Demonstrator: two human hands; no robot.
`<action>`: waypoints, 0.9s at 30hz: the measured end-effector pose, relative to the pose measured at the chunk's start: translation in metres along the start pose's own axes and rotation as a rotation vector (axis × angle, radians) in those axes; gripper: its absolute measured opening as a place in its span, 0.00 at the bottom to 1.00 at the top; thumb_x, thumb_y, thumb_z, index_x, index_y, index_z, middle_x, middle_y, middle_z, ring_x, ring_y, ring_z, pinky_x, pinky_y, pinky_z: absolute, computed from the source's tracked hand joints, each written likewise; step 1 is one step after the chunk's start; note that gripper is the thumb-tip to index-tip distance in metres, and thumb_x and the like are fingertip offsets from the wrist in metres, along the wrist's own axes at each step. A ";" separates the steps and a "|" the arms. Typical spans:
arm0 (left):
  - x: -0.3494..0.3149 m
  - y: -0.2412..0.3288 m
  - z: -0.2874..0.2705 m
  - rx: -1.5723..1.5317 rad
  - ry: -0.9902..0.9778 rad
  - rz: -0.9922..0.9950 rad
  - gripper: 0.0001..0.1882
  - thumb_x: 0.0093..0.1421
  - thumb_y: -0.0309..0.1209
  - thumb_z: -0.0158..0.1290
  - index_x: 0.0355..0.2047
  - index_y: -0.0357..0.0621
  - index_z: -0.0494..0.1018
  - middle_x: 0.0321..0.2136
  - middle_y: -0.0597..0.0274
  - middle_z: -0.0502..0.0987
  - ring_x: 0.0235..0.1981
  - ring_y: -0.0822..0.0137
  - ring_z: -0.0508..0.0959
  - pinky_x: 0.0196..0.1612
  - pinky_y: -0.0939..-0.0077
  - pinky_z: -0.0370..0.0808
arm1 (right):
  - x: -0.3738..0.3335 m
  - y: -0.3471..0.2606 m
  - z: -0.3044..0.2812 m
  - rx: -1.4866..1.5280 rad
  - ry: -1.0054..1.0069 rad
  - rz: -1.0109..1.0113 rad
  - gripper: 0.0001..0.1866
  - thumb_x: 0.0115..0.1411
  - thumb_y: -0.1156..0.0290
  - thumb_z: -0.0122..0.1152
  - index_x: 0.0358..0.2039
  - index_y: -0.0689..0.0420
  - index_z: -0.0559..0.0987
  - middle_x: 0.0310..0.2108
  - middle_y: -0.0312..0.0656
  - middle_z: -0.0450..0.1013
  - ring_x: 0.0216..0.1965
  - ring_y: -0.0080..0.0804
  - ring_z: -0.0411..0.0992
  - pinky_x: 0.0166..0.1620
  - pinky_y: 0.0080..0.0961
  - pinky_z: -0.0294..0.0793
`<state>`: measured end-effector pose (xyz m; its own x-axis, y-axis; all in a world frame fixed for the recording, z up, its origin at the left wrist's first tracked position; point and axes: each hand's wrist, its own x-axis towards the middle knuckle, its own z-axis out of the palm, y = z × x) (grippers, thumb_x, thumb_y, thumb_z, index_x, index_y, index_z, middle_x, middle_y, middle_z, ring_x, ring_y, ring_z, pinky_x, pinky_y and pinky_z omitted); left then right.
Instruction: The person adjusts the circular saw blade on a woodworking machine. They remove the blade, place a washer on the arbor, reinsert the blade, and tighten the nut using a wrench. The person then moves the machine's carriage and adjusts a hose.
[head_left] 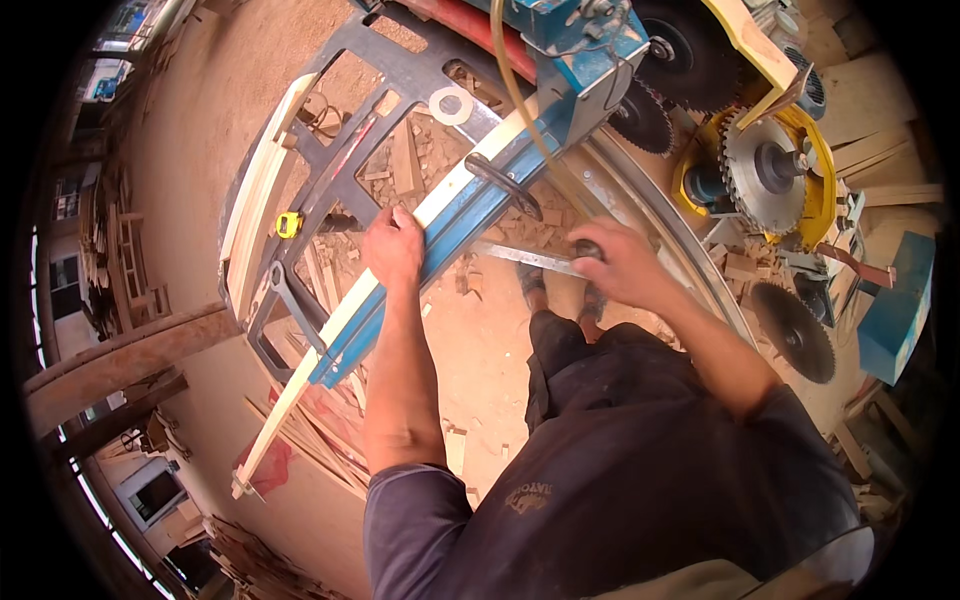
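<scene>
A long pale wooden strip (453, 190) lies along a blue metal rail (445, 243), running diagonally from the machine at the top to the lower left. My left hand (396, 248) is closed over the strip about midway along the rail. To the right of the rail, my right hand (622, 262) wraps round a dark knob (588, 249). This knob sits at the end of a flat metal bar (525, 257) that reaches toward the rail. Between my hands and the machine, a dark curved metal handle (505, 186) crosses the rail.
Toothed circular saw blades stand at the right, including a silver one (748, 170) by a yellow guard (820, 190) and a dark one (793, 332). On the grey metal frame (335, 150) are a yellow tape measure (288, 224), a wrench (297, 305) and more wooden strips (258, 195). Offcuts litter the ground.
</scene>
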<state>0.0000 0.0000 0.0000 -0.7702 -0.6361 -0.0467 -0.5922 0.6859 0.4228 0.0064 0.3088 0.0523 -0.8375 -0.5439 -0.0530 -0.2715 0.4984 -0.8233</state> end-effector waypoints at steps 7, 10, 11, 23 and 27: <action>0.007 -0.034 0.021 -0.295 0.131 0.020 0.15 0.60 0.39 0.53 0.39 0.42 0.82 0.36 0.45 0.82 0.40 0.44 0.81 0.47 0.56 0.76 | 0.083 -0.080 0.046 0.023 0.235 -0.324 0.20 0.53 0.73 0.68 0.48 0.56 0.78 0.45 0.45 0.73 0.41 0.49 0.76 0.44 0.38 0.77; 0.006 -0.028 0.021 -0.321 0.160 0.035 0.16 0.59 0.38 0.54 0.39 0.39 0.82 0.36 0.46 0.82 0.43 0.46 0.80 0.48 0.57 0.76 | 0.127 -0.033 0.083 -0.178 0.128 -0.345 0.21 0.52 0.75 0.68 0.49 0.55 0.78 0.46 0.44 0.73 0.40 0.49 0.77 0.43 0.38 0.78; 0.009 -0.032 0.019 -0.299 0.175 0.054 0.17 0.61 0.38 0.54 0.41 0.39 0.82 0.37 0.45 0.83 0.42 0.48 0.81 0.47 0.60 0.76 | 0.141 -0.019 0.098 -0.269 0.067 -0.329 0.22 0.51 0.76 0.68 0.49 0.55 0.78 0.46 0.44 0.73 0.39 0.48 0.77 0.43 0.38 0.78; 0.002 -0.048 0.029 -0.625 0.257 0.081 0.13 0.64 0.31 0.54 0.41 0.32 0.80 0.30 0.52 0.82 0.30 0.62 0.80 0.37 0.68 0.76 | 0.134 -0.036 0.133 -0.157 0.061 -0.302 0.24 0.51 0.75 0.68 0.51 0.51 0.77 0.53 0.40 0.74 0.39 0.45 0.79 0.34 0.36 0.79; 0.005 -0.048 0.029 -0.567 0.275 0.174 0.11 0.63 0.27 0.54 0.40 0.31 0.79 0.31 0.47 0.81 0.31 0.53 0.80 0.37 0.66 0.76 | 0.129 -0.035 0.132 -0.163 0.058 -0.307 0.27 0.51 0.79 0.65 0.53 0.54 0.75 0.57 0.42 0.71 0.41 0.48 0.79 0.37 0.40 0.79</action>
<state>0.0178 -0.0253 -0.0467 -0.7102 -0.6513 0.2673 -0.1896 0.5426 0.8183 -0.0295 0.1318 -0.0005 -0.7293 -0.6482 0.2192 -0.5831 0.4211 -0.6947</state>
